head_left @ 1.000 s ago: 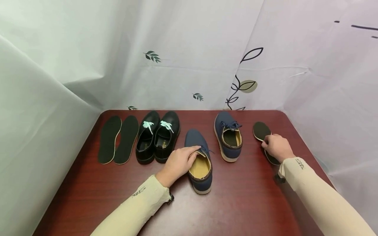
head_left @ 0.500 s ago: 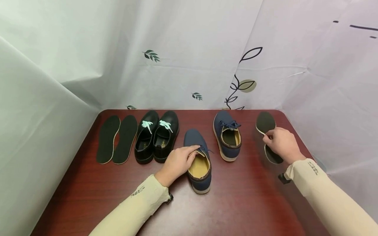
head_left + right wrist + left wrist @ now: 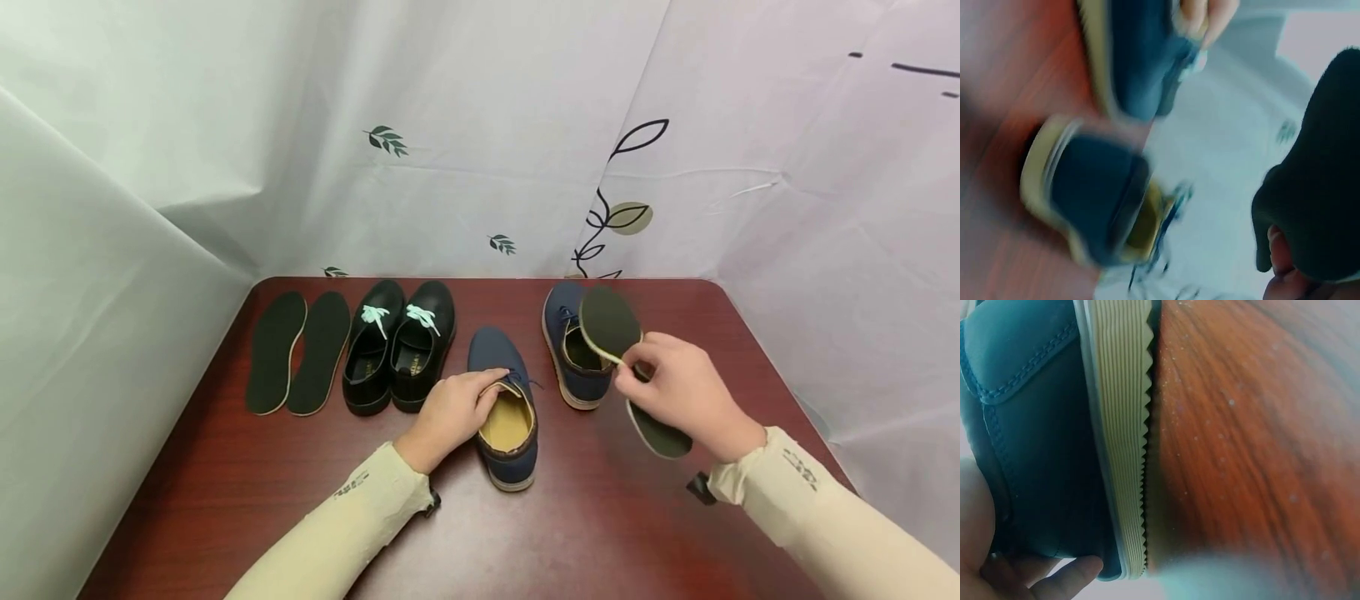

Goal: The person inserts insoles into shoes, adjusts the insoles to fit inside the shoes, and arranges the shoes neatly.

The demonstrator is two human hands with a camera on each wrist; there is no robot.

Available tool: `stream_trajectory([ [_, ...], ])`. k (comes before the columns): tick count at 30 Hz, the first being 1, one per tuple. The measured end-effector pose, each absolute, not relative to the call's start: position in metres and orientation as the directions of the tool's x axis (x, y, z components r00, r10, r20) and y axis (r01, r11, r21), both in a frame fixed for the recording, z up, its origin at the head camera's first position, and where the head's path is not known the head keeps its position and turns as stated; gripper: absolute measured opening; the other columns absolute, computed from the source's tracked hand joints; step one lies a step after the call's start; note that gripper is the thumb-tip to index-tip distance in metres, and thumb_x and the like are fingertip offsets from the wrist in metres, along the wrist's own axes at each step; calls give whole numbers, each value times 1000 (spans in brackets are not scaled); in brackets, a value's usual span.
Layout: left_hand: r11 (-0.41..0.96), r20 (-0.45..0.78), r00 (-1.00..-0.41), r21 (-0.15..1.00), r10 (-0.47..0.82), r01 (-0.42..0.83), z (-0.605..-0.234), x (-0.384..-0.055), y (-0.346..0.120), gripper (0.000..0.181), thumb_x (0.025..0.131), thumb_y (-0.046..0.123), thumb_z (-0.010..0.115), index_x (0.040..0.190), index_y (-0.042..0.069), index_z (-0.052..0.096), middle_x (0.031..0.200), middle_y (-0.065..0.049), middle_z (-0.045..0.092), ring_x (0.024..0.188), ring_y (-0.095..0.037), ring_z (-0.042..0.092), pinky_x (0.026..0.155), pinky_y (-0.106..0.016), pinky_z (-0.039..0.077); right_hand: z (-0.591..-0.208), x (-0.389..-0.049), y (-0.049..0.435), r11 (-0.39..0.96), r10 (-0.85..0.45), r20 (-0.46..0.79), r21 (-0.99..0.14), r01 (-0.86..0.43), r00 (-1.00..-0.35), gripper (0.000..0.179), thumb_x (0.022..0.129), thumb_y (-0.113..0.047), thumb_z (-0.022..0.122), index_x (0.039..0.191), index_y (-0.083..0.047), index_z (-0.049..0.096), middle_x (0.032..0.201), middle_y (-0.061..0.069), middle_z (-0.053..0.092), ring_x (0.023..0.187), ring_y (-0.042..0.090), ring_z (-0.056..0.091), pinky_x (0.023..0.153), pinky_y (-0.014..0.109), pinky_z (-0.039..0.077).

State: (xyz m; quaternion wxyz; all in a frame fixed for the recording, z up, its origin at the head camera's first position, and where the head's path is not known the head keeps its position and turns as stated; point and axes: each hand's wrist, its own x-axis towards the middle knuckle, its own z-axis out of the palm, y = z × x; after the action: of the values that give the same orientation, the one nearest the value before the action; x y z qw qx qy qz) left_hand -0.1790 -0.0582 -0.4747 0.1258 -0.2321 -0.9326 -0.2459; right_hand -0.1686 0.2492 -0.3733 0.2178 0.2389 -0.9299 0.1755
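Observation:
The left hand (image 3: 450, 417) grips the tongue area of a navy lace-up shoe (image 3: 491, 350) that stands on the table with its opening toward me and a yellow lining showing. In the left wrist view, fingers (image 3: 1072, 578) lie along the dark upper, above its ribbed tan sole (image 3: 1124, 437). Held up off the table, a dark insole (image 3: 611, 321) is pinched mid-length by the right hand (image 3: 682, 392). This insole overlaps the second navy shoe (image 3: 583, 385) in the head view. Dark green fills the right side of the right wrist view, where the insole's underside or face shows.
Left of the gripped shoe stand two black shoes (image 3: 366, 375) with mint laces. Two more dark insoles (image 3: 273, 358) lie flat by the table's left edge. White patterned curtains (image 3: 450, 192) enclose the reddish wooden table (image 3: 480, 550) at the back and both sides.
The right hand has lifted the insole from the table's right side and carried it left, over the second navy shoe. The left hand and its shoe stay in place.

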Motion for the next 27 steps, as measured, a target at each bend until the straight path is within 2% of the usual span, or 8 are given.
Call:
stream_trajectory([
  [7,775,347,-865,403,361,486,-475,-179,-58,32,101,30,59,132,28,67,125,5,71,102,-21,72,82,-42,58,-368,-142,212,702,-500,464,-278,-656,-732,23,73,-11,69,67,-31,58,69,-16,43,61,0,40,54,19,37],
  [11,771,359,-861,405,361,492,-475,-179,-59,32,101,31,60,131,26,68,124,5,71,103,-21,72,82,-41,58,-372,-132,196,653,-559,422,-306,-692,-714,25,73,-13,70,67,-33,56,68,-17,43,61,-2,40,53,17,37],
  [18,770,358,-856,395,374,501,-473,-178,-60,29,100,25,60,126,22,71,121,3,73,109,-18,70,90,-41,56,-382,-123,178,610,-631,336,-341,-715,-699,29,74,-14,71,66,-33,52,67,-18,41,58,-4,37,52,14,35],
  [23,764,356,-856,404,375,503,-473,-179,-60,30,101,29,60,129,26,70,120,4,73,100,-19,72,81,-40,58,-388,-119,173,556,-698,271,-378,-740,-663,30,69,-11,69,62,-32,47,64,-17,41,57,-5,37,52,13,34],
  [27,757,369,-846,398,384,517,-475,-181,-60,30,101,33,60,129,29,70,119,5,73,95,-18,73,77,-38,58,-390,-118,170,551,-728,175,-426,-717,-663,28,69,-12,67,62,-32,48,64,-18,43,59,-4,40,52,14,34],
])
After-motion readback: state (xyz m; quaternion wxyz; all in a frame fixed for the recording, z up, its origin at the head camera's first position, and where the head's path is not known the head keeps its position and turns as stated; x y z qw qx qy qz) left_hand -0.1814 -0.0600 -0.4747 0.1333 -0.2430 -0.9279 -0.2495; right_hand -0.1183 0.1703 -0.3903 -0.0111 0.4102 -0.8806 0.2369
